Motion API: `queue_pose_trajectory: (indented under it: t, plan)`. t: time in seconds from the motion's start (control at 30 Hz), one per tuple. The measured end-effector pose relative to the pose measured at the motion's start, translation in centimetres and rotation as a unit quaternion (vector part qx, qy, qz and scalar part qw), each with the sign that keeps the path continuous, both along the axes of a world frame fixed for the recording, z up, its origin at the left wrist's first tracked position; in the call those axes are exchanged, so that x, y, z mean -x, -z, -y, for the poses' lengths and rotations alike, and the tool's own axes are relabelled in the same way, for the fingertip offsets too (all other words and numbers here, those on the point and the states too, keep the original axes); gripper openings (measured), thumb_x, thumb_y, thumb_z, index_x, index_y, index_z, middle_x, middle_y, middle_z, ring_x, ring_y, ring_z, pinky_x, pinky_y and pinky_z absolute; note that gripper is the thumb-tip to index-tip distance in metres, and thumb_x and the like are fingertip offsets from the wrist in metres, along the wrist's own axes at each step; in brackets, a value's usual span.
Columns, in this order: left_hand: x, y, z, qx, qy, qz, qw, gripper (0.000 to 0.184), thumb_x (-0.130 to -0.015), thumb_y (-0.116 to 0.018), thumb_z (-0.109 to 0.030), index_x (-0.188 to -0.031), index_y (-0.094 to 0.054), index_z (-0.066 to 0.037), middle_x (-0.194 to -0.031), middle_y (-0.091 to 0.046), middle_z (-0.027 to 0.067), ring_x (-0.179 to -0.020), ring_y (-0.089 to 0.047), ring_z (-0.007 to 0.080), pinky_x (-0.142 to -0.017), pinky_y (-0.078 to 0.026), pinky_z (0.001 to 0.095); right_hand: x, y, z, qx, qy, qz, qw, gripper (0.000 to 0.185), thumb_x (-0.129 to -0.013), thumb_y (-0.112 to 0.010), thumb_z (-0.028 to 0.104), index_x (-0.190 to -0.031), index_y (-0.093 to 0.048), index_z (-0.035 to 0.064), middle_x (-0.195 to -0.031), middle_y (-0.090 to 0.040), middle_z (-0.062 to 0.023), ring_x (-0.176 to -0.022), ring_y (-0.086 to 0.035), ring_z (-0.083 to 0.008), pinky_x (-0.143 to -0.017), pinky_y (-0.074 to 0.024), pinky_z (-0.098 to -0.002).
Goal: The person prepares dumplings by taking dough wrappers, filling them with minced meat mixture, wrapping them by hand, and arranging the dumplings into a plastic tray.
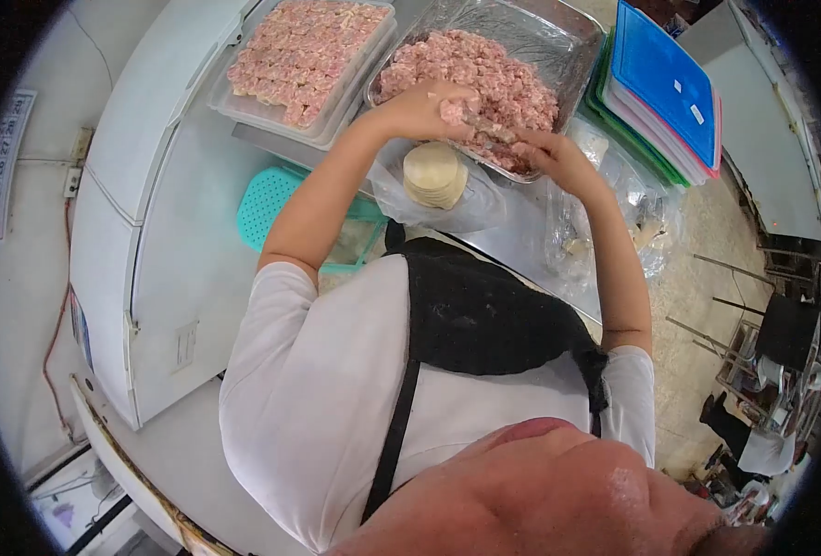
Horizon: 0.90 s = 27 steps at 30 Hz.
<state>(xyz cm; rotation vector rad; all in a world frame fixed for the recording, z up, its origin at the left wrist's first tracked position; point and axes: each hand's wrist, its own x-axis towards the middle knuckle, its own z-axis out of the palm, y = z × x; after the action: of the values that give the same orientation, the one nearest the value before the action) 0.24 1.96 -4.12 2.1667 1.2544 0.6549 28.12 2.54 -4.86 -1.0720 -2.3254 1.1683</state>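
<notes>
My left hand (426, 109) is closed around a small meat-filled dumpling (453, 112), held over the near side of a metal tray (572, 42). Pink ground meat (484, 74) is heaped in that tray. In my right hand (558, 159) is a short, meat-smeared spreader (492, 128), its tip close to the dumpling. A stack of round dumpling wrappers (433, 174) lies on a plastic bag (486, 206) just below my hands. To the left, a clear plastic container (336, 125) holds rows of filled dumplings (304, 56).
Stacked blue, white, pink and green plastic lids or trays (665, 83) stand right of the meat. Clear plastic bags (632, 222) lie below them. A teal perforated basket (267, 206) sits near my left arm, beside a white appliance (174, 278). A person (764, 449) is at far right.
</notes>
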Motion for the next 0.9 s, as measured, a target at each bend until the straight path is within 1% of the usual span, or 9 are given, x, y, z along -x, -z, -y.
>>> queue_pose_trajectory:
  t: [0.1,0.17,0.33,0.37,0.47,0.57,0.67,0.77,0.9]
  plan:
    - [-0.2,0.9,-0.5,0.102,-0.122,0.035,0.987,0.067,-0.065,-0.077,-0.047,-0.115,-0.062,-0.005,-0.114,-0.062,0.0161,-0.106,-0.059,0.0276,-0.094,-0.044,0.0350,-0.6,0.1,-0.9,-0.197,0.094,0.144,0.965,0.030,-0.089,-0.059,0.022,-0.116,-0.060,0.0085,-0.096,-0.067,-0.0128,-0.085,-0.065,-0.0286,-0.073,-0.0503,-0.0352]
    - [-0.3,1.6,-1.0,0.145,-0.196,0.042,0.969,0.071,-0.064,-0.076,-0.051,-0.116,-0.061,-0.004,-0.113,-0.062,0.0167,-0.104,-0.060,0.0274,-0.093,-0.044,0.0348,0.5,-1.1,1.0,-0.260,0.115,0.071,0.956,0.029,-0.090,-0.058,0.024,-0.116,-0.061,0.0108,-0.098,-0.065,-0.0155,-0.087,-0.063,-0.0326,-0.074,-0.0509,-0.0382]
    - [-0.9,0.6,-0.4,0.148,-0.142,0.070,0.976,0.072,-0.068,-0.074,-0.051,-0.120,-0.057,-0.004,-0.118,-0.059,0.0174,-0.109,-0.056,0.0253,-0.095,-0.042,0.0346,0.7,3.2,-0.7,-0.307,0.138,0.123,0.934,0.030,-0.090,-0.052,0.029,-0.119,-0.057,0.0202,-0.080,-0.063,-0.0147,-0.078,-0.063,-0.0364,-0.064,-0.0499,-0.0455]
    - [-0.8,-0.1,-0.3,0.135,-0.129,0.078,0.979,0.070,-0.070,-0.074,-0.048,-0.122,-0.056,-0.004,-0.121,-0.057,0.0170,-0.112,-0.054,0.0242,-0.095,-0.042,0.0345,-1.0,2.8,-1.4,-0.245,0.106,0.339,0.902,0.028,-0.090,-0.051,0.028,-0.116,-0.059,0.0181,-0.086,-0.065,-0.0168,-0.081,-0.063,-0.0350,-0.067,-0.0504,-0.0437]
    - [-0.4,-2.6,0.8,0.141,-0.124,0.082,0.979,0.068,-0.071,-0.074,-0.046,-0.123,-0.054,-0.005,-0.120,-0.057,0.0160,-0.112,-0.054,0.0241,-0.095,-0.041,0.0342,-2.9,1.4,-0.2,-0.161,0.108,0.288,0.938,0.031,-0.091,-0.051,0.028,-0.117,-0.061,0.0133,-0.096,-0.065,-0.0199,-0.088,-0.064,-0.0344,-0.074,-0.0506,-0.0397]
    - [0.3,-1.3,0.5,-0.100,-0.112,0.053,0.987,0.067,-0.071,-0.074,-0.045,-0.122,-0.054,-0.006,-0.120,-0.058,0.0138,-0.111,-0.054,0.0234,-0.094,-0.042,0.0347,-3.4,-2.1,1.9,-0.130,0.178,0.094,0.971,0.033,-0.092,-0.053,0.029,-0.116,-0.062,0.0081,-0.103,-0.064,-0.0214,-0.094,-0.063,-0.0334,-0.080,-0.0491,-0.0364]
    - [-0.2,-3.8,1.0,0.026,-0.013,0.070,0.997,0.065,-0.070,-0.075,-0.045,-0.120,-0.056,-0.007,-0.117,-0.060,0.0126,-0.108,-0.056,0.0242,-0.092,-0.043,0.0356,-2.3,-4.2,3.4,0.000,0.160,-0.063,0.985,0.035,-0.091,-0.056,0.029,-0.116,-0.062,0.0053,-0.105,-0.064,-0.0210,-0.095,-0.063,-0.0328,-0.082,-0.0481,-0.0355]
    - [-0.6,-3.9,1.4,-0.003,0.006,0.044,0.999,0.063,-0.068,-0.076,-0.044,-0.117,-0.058,-0.009,-0.111,-0.062,0.0128,-0.102,-0.058,0.0234,-0.089,-0.044,0.0360,1.2,-2.9,4.5,-0.091,0.081,-0.047,0.991,0.035,-0.091,-0.056,0.029,-0.115,-0.062,0.0055,-0.105,-0.064,-0.0195,-0.092,-0.064,-0.0307,-0.082,-0.0483,-0.0350]
    - [0.9,-3.4,0.3,0.029,0.018,-0.009,0.999,0.065,-0.066,-0.078,-0.044,-0.118,-0.059,-0.010,-0.114,-0.060,0.0135,-0.108,-0.055,0.0259,-0.093,-0.043,0.0351,1.0,-6.9,3.5,-0.151,0.088,0.160,0.972,0.034,-0.089,-0.059,0.027,-0.119,-0.061,0.0100,-0.101,-0.065,-0.0158,-0.088,-0.064,-0.0283,-0.077,-0.0484,-0.0328]
